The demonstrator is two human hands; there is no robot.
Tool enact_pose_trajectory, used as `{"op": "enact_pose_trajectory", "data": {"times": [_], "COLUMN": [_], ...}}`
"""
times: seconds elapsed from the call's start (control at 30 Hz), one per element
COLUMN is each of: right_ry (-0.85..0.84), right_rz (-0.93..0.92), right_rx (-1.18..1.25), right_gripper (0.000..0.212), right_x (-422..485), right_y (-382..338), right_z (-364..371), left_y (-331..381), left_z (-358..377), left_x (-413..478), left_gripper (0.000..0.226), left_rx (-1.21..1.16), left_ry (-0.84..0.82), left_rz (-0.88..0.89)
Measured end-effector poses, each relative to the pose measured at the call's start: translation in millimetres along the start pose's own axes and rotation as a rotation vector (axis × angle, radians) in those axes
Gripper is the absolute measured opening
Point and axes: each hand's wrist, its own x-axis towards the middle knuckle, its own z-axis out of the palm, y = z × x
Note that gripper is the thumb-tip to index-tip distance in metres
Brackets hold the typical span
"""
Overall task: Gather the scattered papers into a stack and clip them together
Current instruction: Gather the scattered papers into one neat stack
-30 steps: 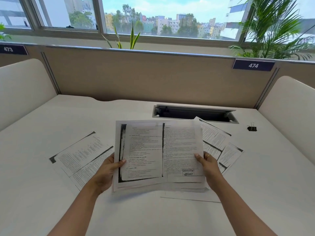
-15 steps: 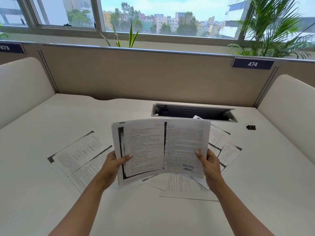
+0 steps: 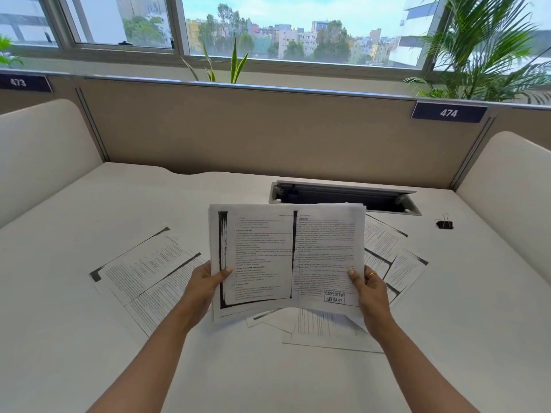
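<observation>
A stack of photocopied pages (image 3: 286, 254) is held up, tilted, above the white desk (image 3: 89, 338). My left hand (image 3: 205, 284) grips its left edge, thumb on the front. My right hand (image 3: 371, 289), with a ring, grips the right edge the same way. Loose sheets lie flat on the desk: some at the left (image 3: 146, 272), some at the right (image 3: 393, 257), and a few under the stack (image 3: 325, 329). A small black binder clip (image 3: 445, 223) sits far right, apart from both hands.
A recessed cable tray (image 3: 343, 198) opens in the desk behind the stack. Beige partitions (image 3: 268, 132) close off the back and both sides, with number plates 473 and 474. Plants and windows stand beyond.
Both hands have lifted the stack off the desk and tilted it more upright, uncovering the loose sheets that lay beneath it.
</observation>
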Motion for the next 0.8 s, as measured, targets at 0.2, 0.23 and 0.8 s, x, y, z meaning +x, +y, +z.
{"op": "enact_pose_trajectory", "data": {"times": [0.2,0.23,0.8], "right_ry": [0.049,0.056,0.169], "right_rz": [0.083,0.095,0.186], "right_rx": [-0.052,-0.054,-0.02], "right_gripper": [0.02,0.019,0.019], "right_x": [7.0,7.1,9.0], "right_y": [18.9,22.4,51.8], "right_z": [-9.9,-11.0,-18.3], "left_y": [-8.7,-10.9,-42.6], "left_z": [-14.8,-17.7,-41.5], "left_x": [2.3,2.5,10.7], "left_gripper": [0.022,0.023,0.075], "left_rx": [0.13,0.149,1.339], "left_ry": [0.119,0.135,0.071], "left_rz": [-0.066,-0.078,-0.181]}}
